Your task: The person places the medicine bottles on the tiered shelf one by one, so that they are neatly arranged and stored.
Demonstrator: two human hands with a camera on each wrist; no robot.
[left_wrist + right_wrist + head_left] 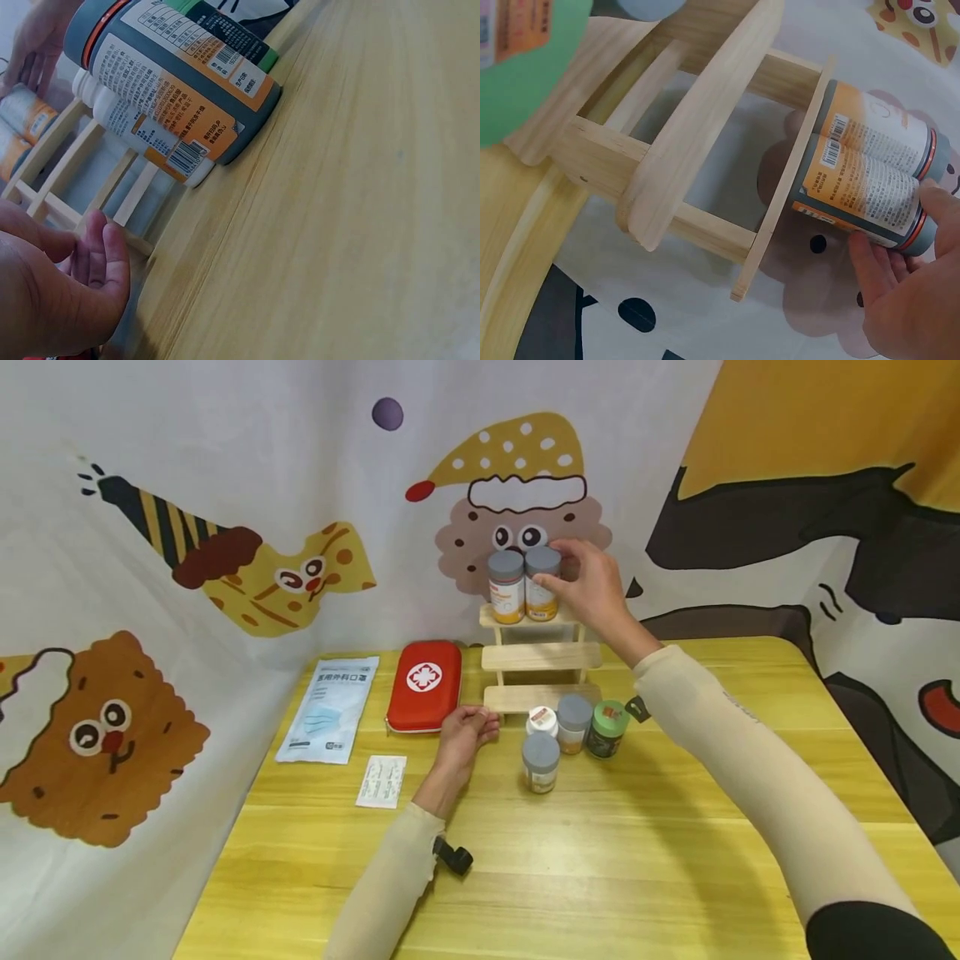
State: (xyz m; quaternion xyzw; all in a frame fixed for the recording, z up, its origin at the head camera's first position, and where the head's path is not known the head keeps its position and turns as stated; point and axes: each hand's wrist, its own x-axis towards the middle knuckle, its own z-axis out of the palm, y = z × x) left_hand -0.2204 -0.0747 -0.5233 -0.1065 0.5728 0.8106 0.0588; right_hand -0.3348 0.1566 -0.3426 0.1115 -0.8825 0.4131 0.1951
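A three-step wooden shelf [542, 657] stands at the back of the table. Two grey-capped supplement bottles with white and orange labels sit side by side on its top step: the left bottle [506, 589] and the right bottle [542, 597]. My right hand [592, 583] grips the right bottle near its cap; the right wrist view shows that hand [915, 281] with thumb and fingers around the bottle's upper end [862, 187]. At the lowest step's left end, my left hand [463, 739] holds the shelf's corner between thumb and curled fingers [97, 255].
Before the shelf stand a small white bottle [542, 720], two grey-lidded bottles [573, 727] [541, 764] and a green-lidded jar [607, 731]. Leftward lie a red first-aid case [425, 687], a mask packet [327, 710] and a small white packet [382, 782]. A printed cloth [300, 460] hangs behind.
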